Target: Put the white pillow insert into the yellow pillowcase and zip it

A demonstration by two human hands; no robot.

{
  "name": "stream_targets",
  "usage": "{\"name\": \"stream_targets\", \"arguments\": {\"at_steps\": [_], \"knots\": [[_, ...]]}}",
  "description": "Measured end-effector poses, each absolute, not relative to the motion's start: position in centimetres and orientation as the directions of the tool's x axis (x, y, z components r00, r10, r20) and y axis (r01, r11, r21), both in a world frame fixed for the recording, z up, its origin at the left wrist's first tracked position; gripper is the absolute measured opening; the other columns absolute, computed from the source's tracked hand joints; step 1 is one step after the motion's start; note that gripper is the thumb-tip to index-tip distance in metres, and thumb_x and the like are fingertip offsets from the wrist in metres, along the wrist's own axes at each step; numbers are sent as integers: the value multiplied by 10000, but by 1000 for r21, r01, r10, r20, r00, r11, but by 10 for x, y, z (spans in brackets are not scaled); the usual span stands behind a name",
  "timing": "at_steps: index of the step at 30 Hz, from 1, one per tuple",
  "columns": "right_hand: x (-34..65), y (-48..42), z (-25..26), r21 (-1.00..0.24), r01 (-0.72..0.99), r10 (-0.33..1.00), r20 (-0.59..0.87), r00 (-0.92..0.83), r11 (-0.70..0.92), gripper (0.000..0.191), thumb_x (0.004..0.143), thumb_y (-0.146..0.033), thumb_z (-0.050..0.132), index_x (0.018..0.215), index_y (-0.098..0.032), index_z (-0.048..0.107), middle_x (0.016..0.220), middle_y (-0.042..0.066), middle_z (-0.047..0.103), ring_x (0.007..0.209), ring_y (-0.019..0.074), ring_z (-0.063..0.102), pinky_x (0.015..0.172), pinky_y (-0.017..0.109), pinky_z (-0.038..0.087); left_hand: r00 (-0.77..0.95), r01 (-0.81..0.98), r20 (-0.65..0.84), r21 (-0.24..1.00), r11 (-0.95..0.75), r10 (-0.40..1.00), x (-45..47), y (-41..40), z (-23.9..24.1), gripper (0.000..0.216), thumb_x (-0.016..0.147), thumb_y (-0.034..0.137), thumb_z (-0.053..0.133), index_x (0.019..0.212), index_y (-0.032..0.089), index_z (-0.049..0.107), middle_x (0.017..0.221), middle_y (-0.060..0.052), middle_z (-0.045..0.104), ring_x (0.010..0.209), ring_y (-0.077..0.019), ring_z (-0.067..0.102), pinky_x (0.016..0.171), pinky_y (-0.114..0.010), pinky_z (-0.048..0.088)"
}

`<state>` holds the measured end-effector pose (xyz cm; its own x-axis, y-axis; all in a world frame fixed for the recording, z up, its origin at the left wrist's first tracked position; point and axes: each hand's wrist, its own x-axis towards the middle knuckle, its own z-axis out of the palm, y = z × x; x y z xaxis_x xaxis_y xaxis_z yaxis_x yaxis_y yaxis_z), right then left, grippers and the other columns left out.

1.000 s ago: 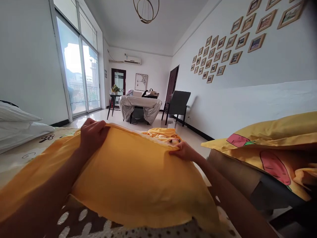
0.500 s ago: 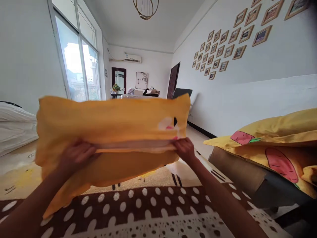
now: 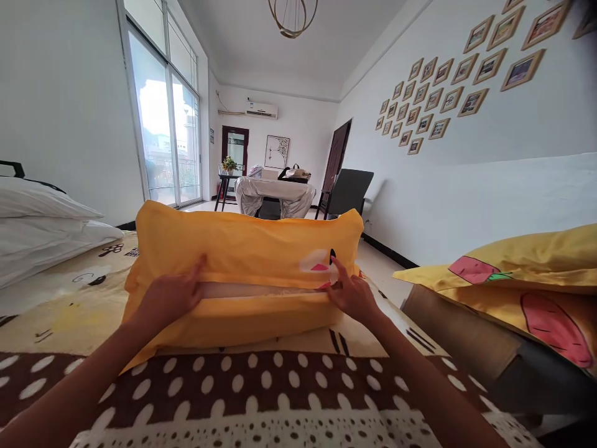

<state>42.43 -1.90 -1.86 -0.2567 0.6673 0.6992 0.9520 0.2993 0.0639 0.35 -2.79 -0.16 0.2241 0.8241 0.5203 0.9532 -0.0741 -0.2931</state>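
An orange pillowcase (image 3: 252, 239) lies lengthwise before me on the patterned bedspread (image 3: 224, 389), its long opening facing me. Inside the slit shows a strip of whitish pillow (image 3: 252, 290). My left hand (image 3: 175, 295) grips the case at the left end of the opening, index finger stretched up along the fabric. At the opposite end, my right hand (image 3: 351, 295) holds the edge between thumb and curled fingers, its index finger pointing up over a white, pink and black print. Parts of both hands' fingers are hidden.
White folded bedding (image 3: 51, 227) is piled at the left. Yellow pillows with pink carrot prints (image 3: 550, 317) rest on a brown and dark piece of furniture (image 3: 471, 330) at the right. Farther off stand a covered table (image 3: 275, 190) and a dark chair (image 3: 349, 191).
The pillowcase has come down from a raised, tilted position onto the bedspread, both hands lowering with it. Their index fingers now stretch upward. The view has shifted, showing more of the table.
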Motion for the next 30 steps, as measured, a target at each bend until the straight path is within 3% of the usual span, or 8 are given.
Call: {"name": "stream_targets", "arguments": {"at_steps": [3, 6, 9, 12, 15, 17, 19, 30], "knots": [[418, -18, -22, 283, 940, 730, 600, -327, 189, 596, 834, -275, 518, 1402, -119, 427, 643, 50, 702, 590, 231, 630, 654, 323, 403, 207, 953, 540, -300, -43, 816, 6, -22, -4, 538, 877, 151, 292, 1378, 58, 462, 619, -151, 665, 595, -337, 656, 508, -372, 427], [417, -14, -20, 340, 936, 692, 653, -307, 94, 416, 810, -122, 488, 1202, -156, 624, 574, 51, 665, 520, 187, 583, 628, 307, 359, 268, 949, 634, -306, -83, 725, -5, -15, -6, 506, 832, 53, 302, 1220, 123, 619, 718, -148, 698, 584, -296, 641, 516, -360, 422], [421, -10, -16, 341, 936, 587, 741, -326, 89, 303, 829, -68, 453, 954, -185, 703, 659, 70, 672, 612, 193, 590, 659, 318, 353, 409, 909, 723, -377, -178, 557, -19, -14, -7, 444, 813, 27, 355, 1076, 176, 681, 786, -96, 701, 649, -247, 631, 629, -362, 456], [426, -8, -14, 307, 929, 460, 808, -369, 207, 262, 870, -112, 439, 892, -197, 686, 990, 118, 685, 882, 245, 604, 787, 358, 381, 477, 879, 790, -427, -213, 385, -26, -16, -7, 364, 840, 41, 364, 934, 177, 688, 871, -106, 673, 821, -254, 628, 754, -387, 449], [432, -3, -17, 112, 889, 432, 842, -323, 445, 219, 879, -155, 426, 900, -208, 637, 1036, 96, 668, 952, 241, 585, 833, 367, 405, 493, 855, 816, -390, -343, 301, -26, -16, -8, 324, 845, 48, 350, 918, 152, 648, 1050, -135, 655, 975, -268, 600, 833, -403, 447], [437, 2, -21, -66, 863, 517, 823, -237, 501, 195, 890, -202, 407, 873, -214, 601, 879, 71, 666, 853, 227, 587, 759, 342, 427, 485, 838, 815, -331, -433, 316, -25, -12, -10, 323, 823, 36, 334, 944, 142, 614, 1037, -122, 662, 978, -250, 594, 858, -383, 455], [440, 7, -26, -156, 859, 588, 786, -190, 487, 213, 912, -258, 379, 835, -216, 573, 782, 62, 641, 775, 223, 575, 690, 325, 425, 452, 853, 810, -269, -447, 375, -23, -6, -13, 319, 793, 35, 336, 945, 147, 593, 941, -101, 669, 910, -241, 596, 822, -365, 467], [441, -5, -32, -68, 843, 715, 568, -407, 534, 382, 965, -444, 330, 717, -209, 500, 685, 34, 573, 695, 190, 551, 649, 289, 385, 499, 854, 635, -244, -460, 590, -4, -12, -11, 240, 887, 341, 408, 839, 178, 577, 765, -75, 623, 719, -231, 580, 650, -329, 425]]}}
